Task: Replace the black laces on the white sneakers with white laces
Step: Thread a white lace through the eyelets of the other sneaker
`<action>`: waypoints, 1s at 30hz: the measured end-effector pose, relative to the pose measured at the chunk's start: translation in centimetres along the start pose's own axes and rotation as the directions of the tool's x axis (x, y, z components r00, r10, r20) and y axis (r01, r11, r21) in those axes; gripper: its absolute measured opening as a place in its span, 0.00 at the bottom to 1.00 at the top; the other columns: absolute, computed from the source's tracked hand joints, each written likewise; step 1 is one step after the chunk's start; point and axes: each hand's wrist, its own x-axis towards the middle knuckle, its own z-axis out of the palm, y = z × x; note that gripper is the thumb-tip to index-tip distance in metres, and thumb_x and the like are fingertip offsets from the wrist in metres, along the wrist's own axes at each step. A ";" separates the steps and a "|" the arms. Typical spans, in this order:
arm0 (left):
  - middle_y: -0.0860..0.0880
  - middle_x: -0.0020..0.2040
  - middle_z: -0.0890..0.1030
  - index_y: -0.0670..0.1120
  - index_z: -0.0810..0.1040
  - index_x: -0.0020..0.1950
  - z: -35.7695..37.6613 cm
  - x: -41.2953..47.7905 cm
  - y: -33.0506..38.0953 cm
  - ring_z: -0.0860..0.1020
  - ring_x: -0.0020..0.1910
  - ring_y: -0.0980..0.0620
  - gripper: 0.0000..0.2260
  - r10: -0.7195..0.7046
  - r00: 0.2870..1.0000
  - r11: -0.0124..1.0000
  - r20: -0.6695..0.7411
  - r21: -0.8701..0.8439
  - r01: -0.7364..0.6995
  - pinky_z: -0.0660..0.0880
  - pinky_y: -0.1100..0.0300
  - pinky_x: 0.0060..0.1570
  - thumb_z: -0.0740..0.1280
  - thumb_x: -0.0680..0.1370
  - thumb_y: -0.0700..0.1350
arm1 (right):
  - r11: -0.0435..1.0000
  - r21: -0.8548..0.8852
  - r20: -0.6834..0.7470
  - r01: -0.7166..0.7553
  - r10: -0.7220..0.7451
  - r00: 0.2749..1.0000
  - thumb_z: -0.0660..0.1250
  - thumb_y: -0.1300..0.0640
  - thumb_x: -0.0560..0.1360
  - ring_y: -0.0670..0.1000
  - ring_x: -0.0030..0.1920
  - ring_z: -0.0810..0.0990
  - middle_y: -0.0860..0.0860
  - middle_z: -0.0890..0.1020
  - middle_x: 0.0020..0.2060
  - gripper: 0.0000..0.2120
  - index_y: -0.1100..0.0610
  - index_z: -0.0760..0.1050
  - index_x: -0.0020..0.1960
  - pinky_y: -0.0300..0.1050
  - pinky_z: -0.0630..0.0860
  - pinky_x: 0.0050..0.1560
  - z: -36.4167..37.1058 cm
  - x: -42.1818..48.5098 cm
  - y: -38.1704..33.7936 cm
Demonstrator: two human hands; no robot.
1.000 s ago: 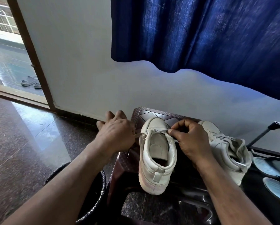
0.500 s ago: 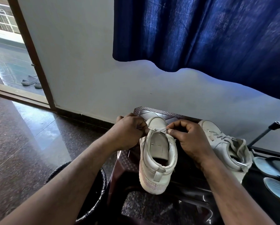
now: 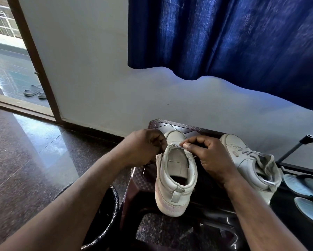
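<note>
Right, nearest on the left sits a black bin (image 3: pixel 104 223), and just beyond it the table (image 3: pixel 188 126) carries a white sneaker (image 3: pixel 175 189), heel toward us. The right hand (image 3: pixel 210 156) pinches the white lace (image 3: pixel 177 146) between thumb and forefinger at the far eyelets. The left hand (image 3: pixel 143 147) is curled at the sneaker's left edge; can't tell what it holds. A second sneaker (image 3: pixel 246 156) lies to the right, with a blue curtain (image 3: pixel 224 37) beyond.
</note>
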 end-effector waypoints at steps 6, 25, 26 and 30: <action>0.58 0.37 0.81 0.53 0.82 0.44 0.7 0.4 0.1 0.74 0.35 0.61 0.09 0.029 0.999 0.999 -0.039 -0.019 -0.030 0.69 0.67 0.35 0.67 0.76 0.38 | 1.000 0.004 0.056 0.027 -0.027 0.998 0.74 0.53 0.75 0.47 0.51 0.86 0.45 0.88 0.44 0.04 0.51 0.88 0.45 0.55 0.80 0.61 0.6 -0.2 -0.9; 0.62 0.30 0.78 0.60 0.77 0.34 0.3 0.6 0.5 0.76 0.35 0.61 0.16 -0.018 0.998 0.996 -0.061 0.081 0.023 0.75 0.60 0.41 0.66 0.81 0.47 | 0.888 -0.445 -0.053 0.120 -0.160 0.986 0.76 0.52 0.73 0.43 0.41 0.80 0.45 0.82 0.44 0.04 0.46 0.81 0.40 0.39 0.73 0.45 2.4 -0.2 -1.4; 0.62 0.26 0.76 0.61 0.77 0.30 0.3 0.6 0.5 0.74 0.30 0.64 0.20 -0.052 0.998 0.999 -0.032 0.005 0.052 0.71 0.65 0.34 0.66 0.83 0.49 | 0.887 -0.445 -0.056 0.121 -0.162 0.985 0.75 0.52 0.73 0.43 0.41 0.80 0.45 0.82 0.44 0.04 0.46 0.82 0.40 0.39 0.73 0.45 2.4 -0.3 -1.5; 0.52 0.32 0.81 0.50 0.83 0.37 0.7 0.8 0.0 0.76 0.33 0.57 0.11 -0.111 0.991 0.968 0.079 -0.215 0.126 0.77 0.55 0.39 0.70 0.78 0.51 | 0.888 -0.445 -0.062 0.115 -0.159 0.985 0.75 0.53 0.72 0.42 0.41 0.80 0.45 0.82 0.44 0.04 0.46 0.82 0.40 0.37 0.74 0.45 2.5 -0.4 -1.5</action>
